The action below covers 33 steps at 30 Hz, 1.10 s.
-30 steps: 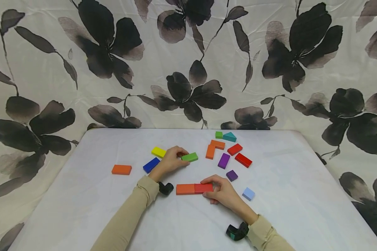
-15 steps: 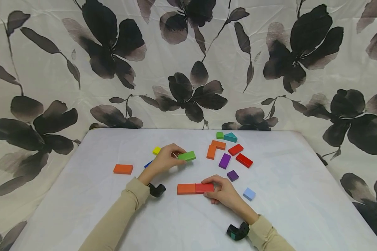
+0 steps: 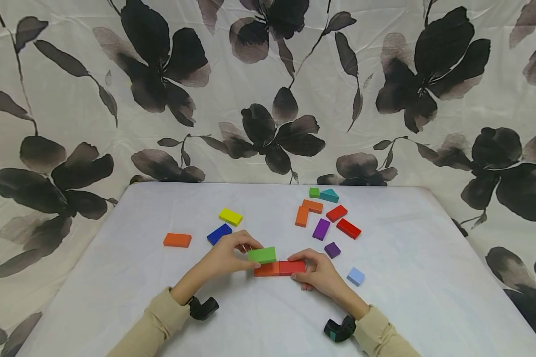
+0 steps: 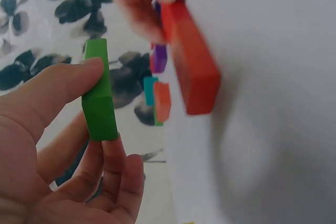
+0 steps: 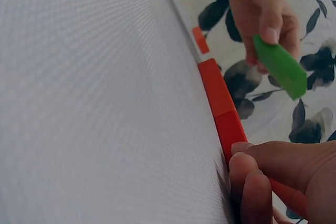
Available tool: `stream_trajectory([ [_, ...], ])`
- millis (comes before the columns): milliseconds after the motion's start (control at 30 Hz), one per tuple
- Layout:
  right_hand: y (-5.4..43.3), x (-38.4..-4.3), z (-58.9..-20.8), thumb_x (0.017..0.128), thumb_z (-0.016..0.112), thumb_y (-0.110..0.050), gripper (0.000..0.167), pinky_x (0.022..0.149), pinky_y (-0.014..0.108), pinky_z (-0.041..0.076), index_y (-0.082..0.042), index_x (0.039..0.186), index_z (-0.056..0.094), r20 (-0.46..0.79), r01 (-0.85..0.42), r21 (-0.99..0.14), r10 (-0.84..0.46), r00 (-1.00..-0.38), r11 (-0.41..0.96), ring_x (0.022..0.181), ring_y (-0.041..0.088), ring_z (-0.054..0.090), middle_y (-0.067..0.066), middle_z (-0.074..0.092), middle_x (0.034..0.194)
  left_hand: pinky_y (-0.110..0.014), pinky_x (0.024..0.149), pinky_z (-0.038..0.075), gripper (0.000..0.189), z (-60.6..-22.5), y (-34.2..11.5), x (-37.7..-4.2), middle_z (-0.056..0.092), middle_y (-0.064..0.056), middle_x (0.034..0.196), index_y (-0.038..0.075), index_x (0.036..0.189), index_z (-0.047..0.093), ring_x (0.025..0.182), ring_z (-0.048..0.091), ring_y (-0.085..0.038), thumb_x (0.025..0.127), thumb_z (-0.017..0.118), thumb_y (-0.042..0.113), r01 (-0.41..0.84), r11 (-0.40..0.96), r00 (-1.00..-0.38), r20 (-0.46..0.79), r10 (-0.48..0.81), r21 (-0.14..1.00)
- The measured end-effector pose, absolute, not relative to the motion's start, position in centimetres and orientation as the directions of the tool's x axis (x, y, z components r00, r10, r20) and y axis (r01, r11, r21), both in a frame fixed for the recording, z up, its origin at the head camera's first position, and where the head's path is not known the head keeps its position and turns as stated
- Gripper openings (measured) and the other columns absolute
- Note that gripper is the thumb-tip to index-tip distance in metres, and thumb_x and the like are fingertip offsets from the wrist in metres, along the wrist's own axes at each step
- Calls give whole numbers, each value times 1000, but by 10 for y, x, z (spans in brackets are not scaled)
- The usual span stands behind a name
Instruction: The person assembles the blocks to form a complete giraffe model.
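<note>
My left hand (image 3: 228, 255) pinches a green block (image 3: 262, 255) between thumb and fingers. In both wrist views this green block (image 4: 100, 93) is raised above the table, apart from the blocks below it. An orange block (image 3: 266, 269) and a red block (image 3: 292, 268) lie end to end in one row on the white table. With thumb and fingers, my right hand (image 3: 319, 270) grips the red block near its right end. In the right wrist view the orange block (image 5: 216, 90) meets the red block (image 5: 231, 132) along a straight seam.
Left of the hands lie a yellow block (image 3: 230, 217), a blue block (image 3: 220, 234) and an orange block (image 3: 177, 240). Toward the back right are several others, including a teal triangular block (image 3: 329, 196), red block (image 3: 349, 228) and purple block (image 3: 321, 229). A light blue block (image 3: 355, 276) sits beside the right hand.
My left hand has carried the green block up and toward me, from the mid-table to over the orange block. The right hand stays on the red block.
</note>
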State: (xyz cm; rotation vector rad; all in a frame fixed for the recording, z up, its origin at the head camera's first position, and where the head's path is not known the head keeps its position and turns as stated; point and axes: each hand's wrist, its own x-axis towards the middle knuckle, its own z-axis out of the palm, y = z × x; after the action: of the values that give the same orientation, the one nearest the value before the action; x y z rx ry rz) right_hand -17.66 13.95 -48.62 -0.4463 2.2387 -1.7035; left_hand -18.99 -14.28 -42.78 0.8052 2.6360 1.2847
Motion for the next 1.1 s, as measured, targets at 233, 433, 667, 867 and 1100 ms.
stream_trajectory([
  [233, 140, -176, -487, 86, 76, -6, 33, 49, 20, 45, -8, 118, 68, -36, -76, -965, -415, -909, 252, 46, 11, 54, 3, 57, 67, -31, 82, 48, 31, -442, -140, -159, 60, 10, 98, 18, 105, 73, 89, 54, -12, 77, 86, 15, 390, 469, -828, 78, 556, 792],
  [433, 140, -176, -487, 86, 76, -6, 33, 48, 20, 45, -6, 118, 68, -25, -88, -964, -417, -909, 250, 46, 10, 54, 2, 54, 61, -28, 78, 45, 29, -454, -137, -147, 58, 8, 93, 17, 103, 71, 88, 52, -14, 78, 85, 13, 373, 483, -819, 35, 573, 792],
  [667, 140, -176, -486, 87, 75, -7, 33, 50, 19, 46, -9, 118, 68, -44, -69, -964, -411, -911, 258, 47, 11, 55, 3, 54, 62, -24, 73, 44, 49, -457, -134, -143, 50, 0, 104, 13, 117, 63, 86, 49, -15, 74, 87, 12, 373, 539, -843, 34, 536, 755],
  [867, 141, -176, -486, 87, 75, -7, 33, 50, 20, 46, -8, 119, 68, -35, -77, -965, -416, -909, 250, 47, 11, 55, 4, 56, 68, -22, 67, 46, 84, -460, -126, -145, 33, -6, 123, 14, 141, 43, 80, 48, -10, 72, 89, 21, 350, 616, -873, 7, 488, 706],
  [1100, 140, -176, -487, 87, 75, -8, 33, 51, 20, 47, -8, 119, 68, -39, -74, -965, -415, -909, 252, 47, 11, 55, 6, 59, 77, -22, 68, 46, 87, -464, -122, -155, 33, -8, 129, 14, 146, 40, 82, 48, -10, 73, 88, 18, 346, 594, -869, 8, 495, 727],
])
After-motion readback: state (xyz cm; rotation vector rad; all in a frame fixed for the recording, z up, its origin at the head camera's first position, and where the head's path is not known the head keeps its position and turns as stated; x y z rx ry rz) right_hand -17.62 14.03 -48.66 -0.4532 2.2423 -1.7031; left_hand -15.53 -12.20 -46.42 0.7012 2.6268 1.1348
